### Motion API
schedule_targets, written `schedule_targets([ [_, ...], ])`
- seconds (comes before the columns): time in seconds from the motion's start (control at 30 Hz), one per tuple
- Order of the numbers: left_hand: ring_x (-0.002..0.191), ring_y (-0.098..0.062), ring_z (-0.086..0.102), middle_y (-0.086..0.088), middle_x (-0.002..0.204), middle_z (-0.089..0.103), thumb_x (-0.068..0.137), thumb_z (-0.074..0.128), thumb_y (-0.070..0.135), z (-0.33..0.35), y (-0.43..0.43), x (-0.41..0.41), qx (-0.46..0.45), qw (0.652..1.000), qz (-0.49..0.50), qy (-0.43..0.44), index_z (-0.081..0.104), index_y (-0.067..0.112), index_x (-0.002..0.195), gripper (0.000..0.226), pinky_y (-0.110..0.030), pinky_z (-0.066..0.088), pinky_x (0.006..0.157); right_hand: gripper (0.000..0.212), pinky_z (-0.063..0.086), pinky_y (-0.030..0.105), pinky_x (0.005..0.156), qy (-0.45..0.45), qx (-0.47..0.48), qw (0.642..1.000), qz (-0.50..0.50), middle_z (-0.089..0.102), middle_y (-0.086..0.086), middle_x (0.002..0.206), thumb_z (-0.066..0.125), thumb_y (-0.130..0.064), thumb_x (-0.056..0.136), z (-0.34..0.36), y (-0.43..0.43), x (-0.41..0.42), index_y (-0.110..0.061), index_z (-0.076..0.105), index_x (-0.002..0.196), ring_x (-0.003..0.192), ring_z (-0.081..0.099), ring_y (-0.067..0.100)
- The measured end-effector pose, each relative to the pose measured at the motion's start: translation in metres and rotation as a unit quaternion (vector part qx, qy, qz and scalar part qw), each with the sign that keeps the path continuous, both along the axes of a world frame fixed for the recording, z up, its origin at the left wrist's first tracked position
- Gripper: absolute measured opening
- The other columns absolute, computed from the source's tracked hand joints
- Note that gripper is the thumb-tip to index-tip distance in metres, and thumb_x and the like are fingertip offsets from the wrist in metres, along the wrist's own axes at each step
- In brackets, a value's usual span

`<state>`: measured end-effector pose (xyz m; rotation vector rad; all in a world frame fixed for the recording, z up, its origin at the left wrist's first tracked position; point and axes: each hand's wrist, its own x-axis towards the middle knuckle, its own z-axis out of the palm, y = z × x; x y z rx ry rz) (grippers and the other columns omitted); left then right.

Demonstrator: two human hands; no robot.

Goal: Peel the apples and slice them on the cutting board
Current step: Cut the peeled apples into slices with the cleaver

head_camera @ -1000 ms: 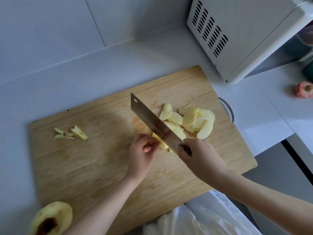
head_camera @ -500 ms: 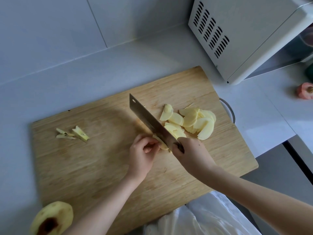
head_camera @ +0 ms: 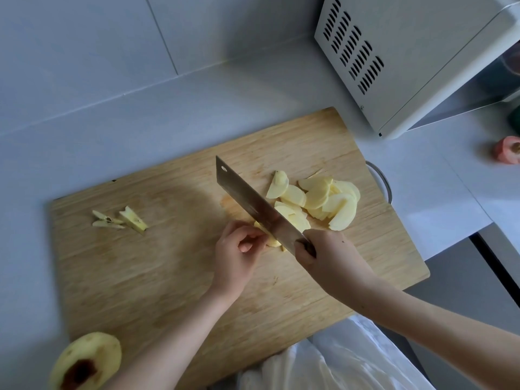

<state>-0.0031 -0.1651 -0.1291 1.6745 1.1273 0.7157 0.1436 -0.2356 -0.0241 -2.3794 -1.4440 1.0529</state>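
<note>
Slicing of an apple piece (head_camera: 271, 242) near the middle of the cutting board (head_camera: 168, 277). The left hand (head_camera: 236, 254) pins the piece with curled fingers (head_camera: 244, 235). The right hand (head_camera: 329, 257) has its fingers wrapped round the handle of the knife (head_camera: 253, 204), whose blade slants far-left across the piece. Blade, both hands, the slices (head_camera: 329, 201) heaped right of the blade, and the core scraps (head_camera: 121, 219) at left lie almost as half a second earlier. A peeled apple (head_camera: 87, 361) rests on the table (head_camera: 140, 122), near left.

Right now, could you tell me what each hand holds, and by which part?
The right hand grips the steel cleaver by its handle; the left hand pinches the pale peeled apple piece at its left end.
</note>
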Motion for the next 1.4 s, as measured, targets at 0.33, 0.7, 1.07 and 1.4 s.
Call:
schedule_targets([
  [0.33, 0.077, -0.012, 0.064, 0.007, 0.089, 0.061, 0.076, 0.076, 0.005, 0.003, -0.001, 0.0, -0.004, 1.0, 0.003, 0.007, 0.068, 0.017, 0.077, 0.015, -0.033, 0.057, 0.071, 0.04, 0.023, 0.025, 0.047, 0.004, 0.03, 0.999, -0.026, 0.033, -0.003, 0.053, 0.045, -0.024, 0.094, -0.015, 0.008, -0.008, -0.017, 0.032, 0.058, 0.048, 0.027, 0.012],
  [0.7, 0.08, -0.02, 0.063, 0.008, 0.088, 0.06, 0.077, 0.076, 0.005, 0.001, 0.0, 0.001, 0.002, 1.0, 0.003, 0.008, 0.067, 0.022, 0.076, 0.019, -0.042, 0.056, 0.07, 0.038, 0.025, 0.021, 0.046, -0.003, 0.014, 1.0, -0.008, 0.033, -0.006, 0.053, 0.043, -0.023, 0.095, 0.006, -0.006, -0.004, -0.018, 0.033, 0.059, 0.046, 0.027, 0.011],
  [1.07, 0.071, -0.009, 0.065, 0.005, 0.085, 0.062, 0.077, 0.077, 0.006, 0.006, -0.001, 0.0, -0.005, 0.999, 0.007, 0.035, 0.07, 0.011, 0.077, 0.008, -0.024, 0.054, 0.066, 0.04, 0.024, 0.025, 0.046, -0.014, -0.012, 1.0, -0.009, 0.038, -0.002, 0.058, 0.044, -0.027, 0.096, -0.02, 0.014, -0.016, -0.019, 0.031, 0.059, 0.05, 0.032, 0.013],
  [1.4, 0.073, -0.016, 0.062, 0.005, 0.083, 0.061, 0.079, 0.074, 0.004, 0.007, -0.002, 0.001, -0.003, 1.0, 0.005, 0.024, 0.068, 0.016, 0.072, 0.015, -0.031, 0.054, 0.068, 0.038, 0.023, 0.021, 0.047, -0.006, 0.032, 0.999, -0.005, 0.032, -0.005, 0.052, 0.043, -0.022, 0.094, 0.006, -0.006, -0.007, -0.017, 0.032, 0.058, 0.046, 0.026, 0.01],
])
